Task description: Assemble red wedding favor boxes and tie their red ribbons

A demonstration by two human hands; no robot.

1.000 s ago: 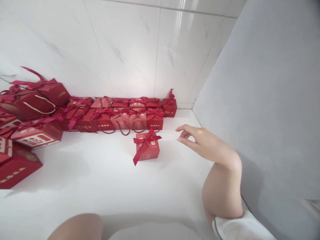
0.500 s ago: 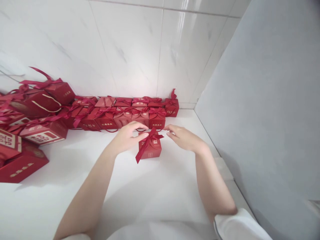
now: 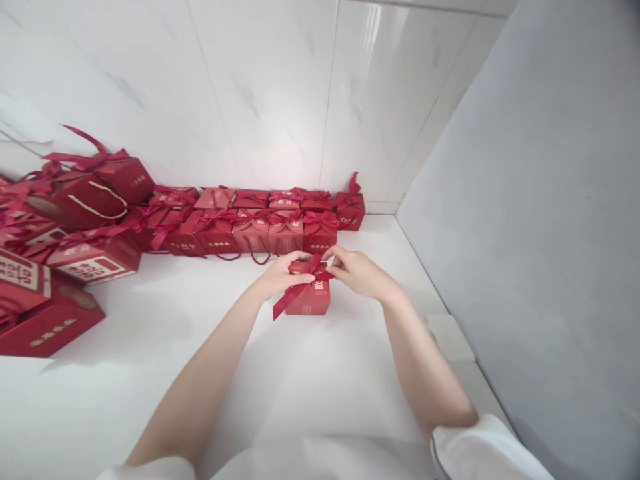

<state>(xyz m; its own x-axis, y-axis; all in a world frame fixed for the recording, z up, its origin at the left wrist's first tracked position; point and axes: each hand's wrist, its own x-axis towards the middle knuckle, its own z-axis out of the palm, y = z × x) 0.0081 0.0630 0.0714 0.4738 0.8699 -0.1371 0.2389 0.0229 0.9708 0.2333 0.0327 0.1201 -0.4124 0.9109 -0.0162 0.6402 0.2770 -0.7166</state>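
Observation:
A small red gift box (image 3: 307,305) with pale lettering stands upright on the white table in front of me. Over its top runs a dark red ribbon (image 3: 286,304), with one tail hanging down the front left. My left hand (image 3: 284,275) grips the top left of this box, thumb across the ribbon and fingers behind. At the top right, my right hand (image 3: 361,272) pinches the ribbon between thumb and forefinger. Fingers partly cover the knot.
Behind, two rows of red ribboned boxes (image 3: 215,237) line the tiled wall (image 3: 270,87). Larger red boxes (image 3: 65,327) and a red bag with a cream cord handle (image 3: 80,200) crowd the left. A grey panel (image 3: 550,200) bounds the right side.
Both hands have closed in from either side onto the box; the left now grips its top and the right pinches the ribbon. The view has shifted slightly.

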